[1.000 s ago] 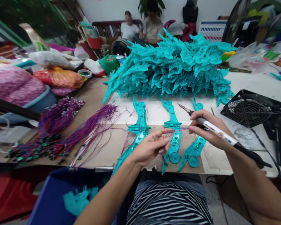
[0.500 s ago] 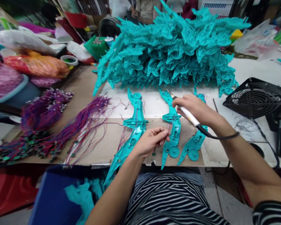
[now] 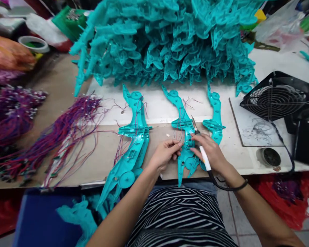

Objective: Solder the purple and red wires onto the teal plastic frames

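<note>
My left hand (image 3: 167, 152) is closed in a pinch at the left edge of the middle teal plastic part (image 3: 181, 113), on what looks like a thin wire. My right hand (image 3: 208, 149) holds a soldering iron (image 3: 205, 158) with a white handle, its metal tip pointing up and away from me. The thumb and fingertips of that hand reach over the same part, close to the left fingertips. Thin red and purple wires (image 3: 189, 101) lie across the part's upper half. More teal parts lie to the left (image 3: 137, 137) and right (image 3: 214, 108).
A tall pile of teal parts (image 3: 170, 44) stands at the back. Bundled wires (image 3: 69, 127) spread over the left side. A black fan (image 3: 273, 99), a board with wire scraps (image 3: 260, 132) and a small round tin (image 3: 269, 157) are on the right. A blue bin (image 3: 41, 216) stands below the table edge.
My right hand has come down and toward me with the soldering iron, from the part's top to its middle, beside my left hand. The view has tilted downward.
</note>
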A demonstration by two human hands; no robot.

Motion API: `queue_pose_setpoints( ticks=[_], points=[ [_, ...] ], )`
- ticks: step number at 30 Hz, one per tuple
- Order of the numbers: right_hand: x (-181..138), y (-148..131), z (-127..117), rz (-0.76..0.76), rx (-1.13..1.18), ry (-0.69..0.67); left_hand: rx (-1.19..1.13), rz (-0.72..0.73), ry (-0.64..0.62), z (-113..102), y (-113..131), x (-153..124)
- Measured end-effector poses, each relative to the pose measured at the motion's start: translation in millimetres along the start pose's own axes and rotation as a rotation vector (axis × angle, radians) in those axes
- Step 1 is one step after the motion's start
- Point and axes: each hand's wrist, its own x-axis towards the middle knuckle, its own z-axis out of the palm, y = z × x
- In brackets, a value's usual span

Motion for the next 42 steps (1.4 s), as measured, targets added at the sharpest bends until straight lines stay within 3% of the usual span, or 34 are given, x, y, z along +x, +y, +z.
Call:
queue_pose_setpoints(
  ticks=[4,9,15,22,42],
  points=[
    [-13,2,-8,0.006,0.008,0.073,0.027,0.076,-0.021,9,-7,-1],
    [-27,-16,-36,0.108,0.248,0.284,0.236,0.309,0.118,13,-10,1],
    [-42,-37,-29,0.123,0.284,0.389,0.463,0.526,0.163,11,-18,5],
    [-50,-39,-19,0.111,0.264,0.363,0.511,0.608,0.176,10,-26,7],
    [-57,-33,-14,-0.018,0.160,0.284,0.557,0.649,0.214,15,-28,7]
  ],
)
